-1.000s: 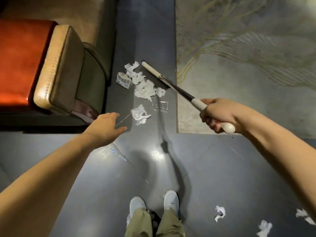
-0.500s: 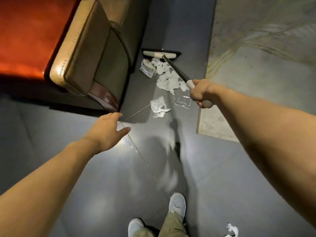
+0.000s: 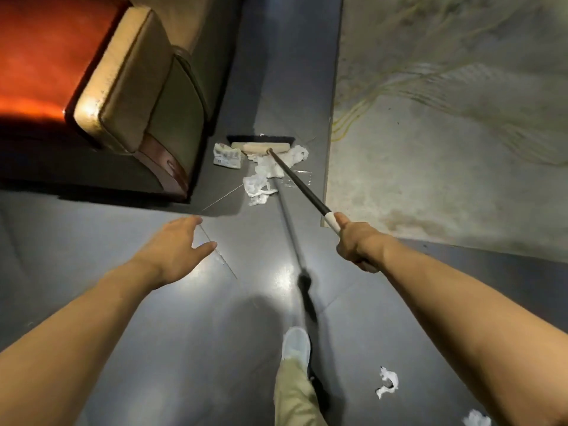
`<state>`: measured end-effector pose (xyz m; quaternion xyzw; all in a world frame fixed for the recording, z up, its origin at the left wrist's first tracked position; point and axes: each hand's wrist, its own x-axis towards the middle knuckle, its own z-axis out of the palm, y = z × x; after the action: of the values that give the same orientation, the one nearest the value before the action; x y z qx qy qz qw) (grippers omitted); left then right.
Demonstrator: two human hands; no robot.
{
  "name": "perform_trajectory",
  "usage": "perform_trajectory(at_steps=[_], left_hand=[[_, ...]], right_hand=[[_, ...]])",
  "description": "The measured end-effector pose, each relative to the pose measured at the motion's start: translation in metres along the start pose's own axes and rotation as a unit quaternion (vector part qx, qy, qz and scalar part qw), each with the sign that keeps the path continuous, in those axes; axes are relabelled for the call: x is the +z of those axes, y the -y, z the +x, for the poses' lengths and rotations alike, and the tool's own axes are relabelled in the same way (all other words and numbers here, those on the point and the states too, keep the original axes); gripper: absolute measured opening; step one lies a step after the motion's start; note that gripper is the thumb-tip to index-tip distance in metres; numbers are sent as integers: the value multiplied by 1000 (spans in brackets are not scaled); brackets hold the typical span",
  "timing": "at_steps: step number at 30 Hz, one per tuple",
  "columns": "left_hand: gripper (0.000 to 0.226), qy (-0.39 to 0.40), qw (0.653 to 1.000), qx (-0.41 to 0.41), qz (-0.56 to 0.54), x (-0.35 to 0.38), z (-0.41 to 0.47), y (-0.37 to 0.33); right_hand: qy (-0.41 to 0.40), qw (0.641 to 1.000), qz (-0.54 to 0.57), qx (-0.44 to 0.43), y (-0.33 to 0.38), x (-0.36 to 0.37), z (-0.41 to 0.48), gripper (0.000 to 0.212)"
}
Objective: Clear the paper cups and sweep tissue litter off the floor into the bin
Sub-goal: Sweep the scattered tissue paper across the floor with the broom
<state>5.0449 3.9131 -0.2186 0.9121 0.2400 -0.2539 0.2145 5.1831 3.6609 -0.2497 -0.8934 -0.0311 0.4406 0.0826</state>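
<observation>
The right hand (image 3: pixel 358 241) is clenched round the white grip of a long black-handled broom (image 3: pixel 295 177). Its flat cream head rests behind crumpled white tissues (image 3: pixel 261 179) on the glossy grey floor (image 3: pixel 153 333), in the strip between the padded armchair (image 3: pixel 132 87) and the rug's (image 3: pixel 445 164) straight edge. The left hand (image 3: pixel 178 247) hovers with fingers spread, holding nothing. 2 tissue scraps (image 3: pixel 388 385) lie on open floor.

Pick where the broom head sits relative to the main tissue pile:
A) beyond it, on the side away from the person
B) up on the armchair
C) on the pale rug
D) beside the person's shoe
A: the broom head lies past the tissue pile, its handle running back to the right hand.
</observation>
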Motion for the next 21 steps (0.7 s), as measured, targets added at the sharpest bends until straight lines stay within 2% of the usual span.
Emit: perform_trajectory(at_steps=[7,10,14,21], left_hand=[[65,6,999,27,16,54,-91,1],[64,15,999,31,10,73,-122,-2],[64,9,999,44,4,87,-144,-8],[64,-3,1000,26,1,98,-156,-12]], right_hand=[[21,999,13,21,-83,103,-109,82],[22,996,82,2,-116,130,-146,81],[-22,985,170,-22,-143,125,-175,74],[-80,985,140,-69,-133,75,-154,71]])
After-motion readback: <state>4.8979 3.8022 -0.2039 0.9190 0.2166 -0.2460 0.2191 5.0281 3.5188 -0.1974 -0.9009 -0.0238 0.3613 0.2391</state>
